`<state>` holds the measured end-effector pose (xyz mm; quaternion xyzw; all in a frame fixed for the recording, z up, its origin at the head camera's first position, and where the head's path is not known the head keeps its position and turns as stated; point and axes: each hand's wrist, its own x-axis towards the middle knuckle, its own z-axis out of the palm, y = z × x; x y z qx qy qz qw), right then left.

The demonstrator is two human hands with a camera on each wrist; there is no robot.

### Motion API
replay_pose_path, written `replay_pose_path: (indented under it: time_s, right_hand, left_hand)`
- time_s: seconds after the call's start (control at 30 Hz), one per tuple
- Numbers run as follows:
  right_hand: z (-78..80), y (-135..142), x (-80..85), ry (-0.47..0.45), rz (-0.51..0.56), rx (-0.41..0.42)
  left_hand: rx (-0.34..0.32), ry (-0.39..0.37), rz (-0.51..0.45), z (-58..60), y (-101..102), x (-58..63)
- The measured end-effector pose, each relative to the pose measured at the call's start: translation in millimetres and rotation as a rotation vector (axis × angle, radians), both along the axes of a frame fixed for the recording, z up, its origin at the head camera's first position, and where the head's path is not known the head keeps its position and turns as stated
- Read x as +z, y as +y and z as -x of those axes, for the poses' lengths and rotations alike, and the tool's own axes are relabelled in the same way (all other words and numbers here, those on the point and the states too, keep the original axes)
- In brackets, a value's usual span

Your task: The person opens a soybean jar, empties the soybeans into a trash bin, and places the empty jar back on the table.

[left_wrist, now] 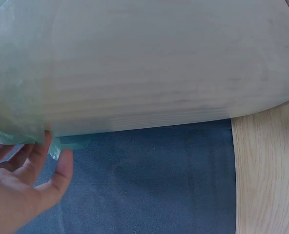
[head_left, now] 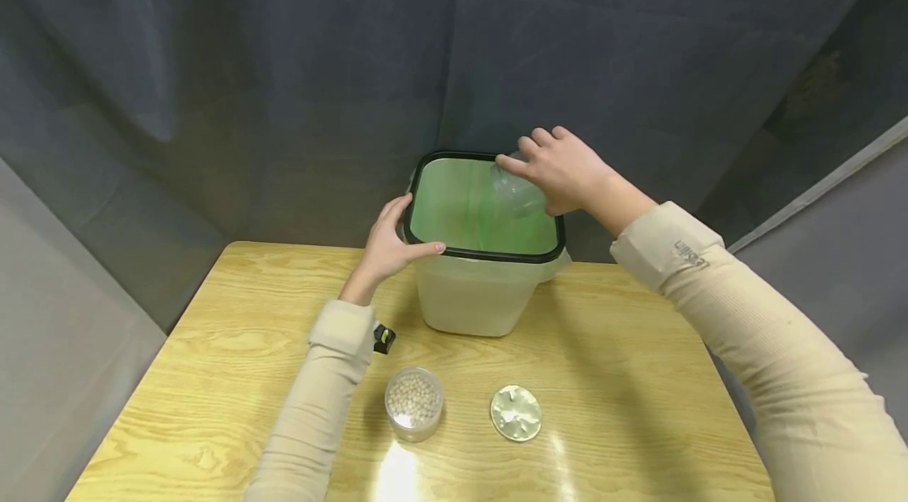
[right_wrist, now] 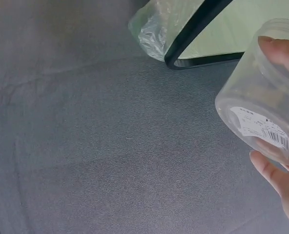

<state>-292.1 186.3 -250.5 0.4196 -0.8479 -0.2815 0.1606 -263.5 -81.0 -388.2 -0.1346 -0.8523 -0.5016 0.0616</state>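
Note:
A clear plastic jar (right_wrist: pixel 254 97) with a white barcode label on its base is in my right hand (head_left: pixel 563 171), which grips it round the side. It is tilted, its mouth towards the inside of a whitish trash can (head_left: pixel 475 297) with a black rim and a green bag lining. In the head view the hand partly covers the jar (head_left: pixel 519 191). My left hand (head_left: pixel 390 246) rests at the can's near left corner, thumb across the front rim and fingers spread along the left side. In the left wrist view those fingers (left_wrist: pixel 34 163) touch the bag's overhanging edge (left_wrist: pixel 17 134).
A clear jar full of small pale balls (head_left: pixel 414 401) stands near the front of the wooden table (head_left: pixel 269 376). To its right lies a shiny round lid (head_left: pixel 515 413). A small black object (head_left: pixel 384 339) shows beside the left cuff. Dark curtain (head_left: pixel 340 76) hangs behind.

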Motion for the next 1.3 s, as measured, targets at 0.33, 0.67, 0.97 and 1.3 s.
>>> replay_pose_path:
  time_s: [0.33,0.67,0.97,1.3]
  right_hand:
    - [-4.8,7.6,-4.1,-0.089,-0.051,-0.149]
    - [-3.0,14.0,-3.9,-0.061,-0.032,-0.130]
    - [-7.7,22.3,-2.3,-0.091,0.135,-0.125]
    - [-20.9,32.6,1.7,-0.203,0.529,-0.141]
  left_hand:
    - [-0.008,-0.002,-0.007,0.5,-0.6,-0.7]
    - [-0.003,-0.002,0.000,2.4,-1.6,-0.4]
    - [-0.006,-0.008,-0.013,2.2,0.6,-0.3]
    - [-0.009,-0.007,-0.025,2.4,-0.5,-0.2]
